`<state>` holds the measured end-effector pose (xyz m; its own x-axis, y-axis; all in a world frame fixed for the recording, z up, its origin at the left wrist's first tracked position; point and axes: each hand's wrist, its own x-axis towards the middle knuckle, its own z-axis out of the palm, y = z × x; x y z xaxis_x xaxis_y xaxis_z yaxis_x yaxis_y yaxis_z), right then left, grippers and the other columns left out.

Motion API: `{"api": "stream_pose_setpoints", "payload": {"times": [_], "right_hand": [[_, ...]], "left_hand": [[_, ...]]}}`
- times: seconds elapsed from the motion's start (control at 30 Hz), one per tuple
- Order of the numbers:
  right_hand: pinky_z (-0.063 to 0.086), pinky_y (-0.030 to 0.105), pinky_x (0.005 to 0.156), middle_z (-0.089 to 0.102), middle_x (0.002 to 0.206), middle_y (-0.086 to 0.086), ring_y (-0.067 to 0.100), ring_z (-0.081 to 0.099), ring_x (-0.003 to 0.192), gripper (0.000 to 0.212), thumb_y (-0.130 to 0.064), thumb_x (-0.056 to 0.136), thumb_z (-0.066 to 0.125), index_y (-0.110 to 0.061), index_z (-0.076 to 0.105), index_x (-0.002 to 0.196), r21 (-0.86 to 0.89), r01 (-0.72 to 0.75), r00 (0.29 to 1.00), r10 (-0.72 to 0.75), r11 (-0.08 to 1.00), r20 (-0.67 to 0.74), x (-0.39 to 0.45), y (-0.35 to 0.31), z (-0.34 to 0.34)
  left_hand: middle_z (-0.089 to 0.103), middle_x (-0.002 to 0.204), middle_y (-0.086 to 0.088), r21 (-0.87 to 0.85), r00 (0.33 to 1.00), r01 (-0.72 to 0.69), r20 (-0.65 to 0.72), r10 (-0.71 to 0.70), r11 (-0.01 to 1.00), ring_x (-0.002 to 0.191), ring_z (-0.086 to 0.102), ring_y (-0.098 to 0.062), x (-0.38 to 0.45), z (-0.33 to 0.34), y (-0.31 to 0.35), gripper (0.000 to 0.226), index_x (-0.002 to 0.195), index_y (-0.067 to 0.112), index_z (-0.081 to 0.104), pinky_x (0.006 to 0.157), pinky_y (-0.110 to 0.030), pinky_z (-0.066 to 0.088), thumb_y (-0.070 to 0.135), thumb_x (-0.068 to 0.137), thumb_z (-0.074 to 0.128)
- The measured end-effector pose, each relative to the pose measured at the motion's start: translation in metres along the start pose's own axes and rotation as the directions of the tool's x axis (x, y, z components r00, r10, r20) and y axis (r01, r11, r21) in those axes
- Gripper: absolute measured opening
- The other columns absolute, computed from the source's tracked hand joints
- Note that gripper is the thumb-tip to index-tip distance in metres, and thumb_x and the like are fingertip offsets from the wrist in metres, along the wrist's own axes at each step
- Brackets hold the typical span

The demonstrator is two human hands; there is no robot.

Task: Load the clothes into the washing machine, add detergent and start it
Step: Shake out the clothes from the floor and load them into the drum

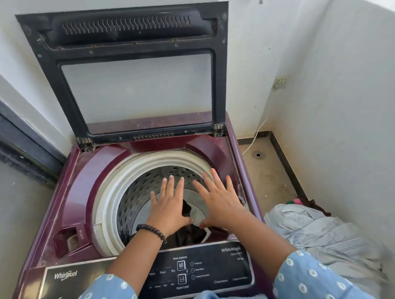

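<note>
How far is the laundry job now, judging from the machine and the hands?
Early. Done: the lid is up and a dark garment lies in the drum. In hand: nothing; the left hand and right hand are spread open over the drum. Left: the grey clothes pile beside the machine, detergent, and the control panel.
</note>
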<state>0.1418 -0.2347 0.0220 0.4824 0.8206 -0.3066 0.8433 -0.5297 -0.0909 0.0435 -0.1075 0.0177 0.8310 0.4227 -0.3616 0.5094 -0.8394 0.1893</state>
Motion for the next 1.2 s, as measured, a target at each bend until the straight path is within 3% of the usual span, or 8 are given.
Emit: {"api": "stream_pose_setpoints", "payload": {"times": [0.27, 0.47, 0.9, 1.2], "right_hand": [[-0.002, 0.061, 0.116, -0.014, 0.163, 0.006, 0.032, -0.021, 0.147, 0.125, -0.064, 0.07, 0.072, -0.027, -0.014, 0.154, 0.069, -0.098, 0.986, 0.106, 0.993, -0.127, -0.029, 0.042, -0.005], [0.001, 0.062, 0.117, -0.013, 0.163, 0.004, 0.031, -0.02, 0.148, 0.121, -0.07, 0.072, 0.065, -0.027, -0.015, 0.153, 0.201, -0.222, 0.955, 0.254, 0.954, -0.152, -0.056, 0.09, -0.006], [0.0, 0.061, 0.117, -0.015, 0.163, 0.002, 0.028, -0.021, 0.148, 0.12, -0.072, 0.072, 0.063, -0.028, -0.014, 0.154, 0.347, -0.465, 0.856, 0.514, 0.815, -0.06, -0.129, 0.197, 0.036], [0.0, 0.061, 0.116, -0.015, 0.163, 0.004, 0.029, -0.017, 0.149, 0.116, -0.069, 0.076, 0.062, -0.025, -0.011, 0.154, 0.437, -0.628, 0.756, 0.638, 0.645, 0.145, -0.177, 0.25, 0.113]], "left_hand": [[-0.024, 0.161, -0.009, 0.047, 0.973, -0.074, -0.216, 0.083, 0.996, 0.147, -0.025, -0.028, 0.013, -0.004, 0.051, 0.109, 0.153, 0.019, -0.016, 0.118, -0.058, -0.004, 0.058, 0.085, 0.061], [-0.023, 0.161, -0.008, 0.047, 0.947, -0.168, -0.271, 0.174, 0.985, 0.146, -0.025, -0.026, 0.02, -0.009, 0.105, 0.105, 0.152, 0.019, -0.019, 0.117, -0.055, -0.005, 0.069, 0.086, 0.046], [-0.026, 0.16, -0.008, 0.116, 0.892, -0.426, -0.113, 0.438, 0.897, 0.146, -0.028, -0.024, 0.05, 0.028, 0.238, 0.101, 0.153, 0.019, -0.018, 0.118, -0.051, -0.01, 0.067, 0.088, 0.044], [-0.024, 0.161, -0.008, 0.238, 0.776, -0.628, 0.113, 0.621, 0.741, 0.141, -0.033, -0.021, 0.065, 0.096, 0.317, 0.097, 0.154, 0.019, -0.014, 0.116, -0.05, -0.014, 0.064, 0.091, 0.045]]}}
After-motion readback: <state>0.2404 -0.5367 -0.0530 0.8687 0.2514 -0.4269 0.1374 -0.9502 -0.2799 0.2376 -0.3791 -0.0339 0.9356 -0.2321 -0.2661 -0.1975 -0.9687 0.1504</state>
